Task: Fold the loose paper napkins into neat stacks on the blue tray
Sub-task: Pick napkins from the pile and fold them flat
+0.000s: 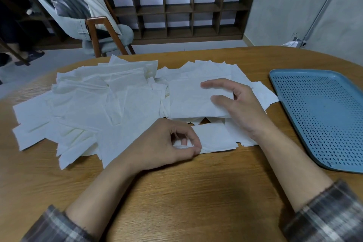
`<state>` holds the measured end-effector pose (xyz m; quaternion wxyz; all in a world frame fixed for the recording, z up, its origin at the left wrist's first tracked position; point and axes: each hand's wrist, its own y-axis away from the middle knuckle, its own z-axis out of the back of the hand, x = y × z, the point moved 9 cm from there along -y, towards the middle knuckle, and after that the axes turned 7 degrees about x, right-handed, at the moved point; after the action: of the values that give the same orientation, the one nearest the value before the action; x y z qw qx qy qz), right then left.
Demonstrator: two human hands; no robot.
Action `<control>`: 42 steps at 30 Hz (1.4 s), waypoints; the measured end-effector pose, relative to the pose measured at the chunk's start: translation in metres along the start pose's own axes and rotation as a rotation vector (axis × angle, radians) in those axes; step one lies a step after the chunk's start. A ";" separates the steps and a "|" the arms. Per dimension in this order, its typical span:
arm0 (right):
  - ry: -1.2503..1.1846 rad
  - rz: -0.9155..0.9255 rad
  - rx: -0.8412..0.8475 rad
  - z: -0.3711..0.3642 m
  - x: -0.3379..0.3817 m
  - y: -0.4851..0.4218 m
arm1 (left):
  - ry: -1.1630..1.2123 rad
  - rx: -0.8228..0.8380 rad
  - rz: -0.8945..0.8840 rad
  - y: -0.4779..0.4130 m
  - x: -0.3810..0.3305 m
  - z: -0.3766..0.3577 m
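Your left hand (169, 143) pinches a folded napkin (216, 139) near the front edge of the desk (176, 192), probably to keep its crease. Your right hand (237, 104), grip spread, hovers over the loose napkins (98, 104). The blue tray (324, 116) lies at the right edge.

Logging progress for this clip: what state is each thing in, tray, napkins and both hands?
blue tray: on the table, no napkins on it yet.
loose napkins: spread in an untidy pile, unstacked.
folded napkin: flat on the table, edge pinched by left hand.
right hand: open, fingers spread above a flat napkin.
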<state>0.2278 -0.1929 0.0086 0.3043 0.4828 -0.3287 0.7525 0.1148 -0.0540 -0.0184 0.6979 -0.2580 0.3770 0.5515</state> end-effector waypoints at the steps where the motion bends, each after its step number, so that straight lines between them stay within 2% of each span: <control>1: -0.003 0.000 -0.001 0.000 0.000 0.000 | 0.022 -0.011 0.018 0.000 0.002 0.002; 6: -0.045 -0.015 0.007 -0.001 -0.002 0.000 | 0.147 -0.053 0.059 0.001 0.008 0.007; 10: -0.142 -0.035 -0.004 -0.001 -0.004 -0.001 | 0.223 -0.135 -0.025 0.003 0.001 0.023; 16: -0.309 -0.082 0.063 -0.010 -0.007 -0.001 | 0.431 -0.408 -0.105 0.012 0.008 0.056; 19: -0.426 -0.091 0.130 -0.021 -0.006 0.005 | 0.390 -0.548 -0.069 0.015 0.013 0.064; 22: -0.346 -0.082 0.127 -0.027 -0.006 0.007 | 0.401 -0.623 -0.046 0.018 0.016 0.066; 26: -0.246 -0.088 0.128 -0.033 -0.006 0.007 | 0.377 -0.631 -0.034 0.019 0.019 0.067; 34: -0.212 -0.047 0.176 -0.037 0.002 0.007 | 0.322 -0.584 -0.053 0.014 0.015 0.063; 39: -0.196 -0.026 0.180 -0.037 0.005 0.007 | 0.280 -0.600 -0.040 0.014 0.018 0.065; 42: -0.218 0.010 0.168 -0.034 0.008 0.007 | 0.227 -0.663 -0.007 0.016 0.020 0.066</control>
<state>0.2020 -0.1695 0.0036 0.2215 0.5840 -0.2983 0.7218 0.1171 0.0127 0.0045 0.5316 -0.5317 0.2519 0.6093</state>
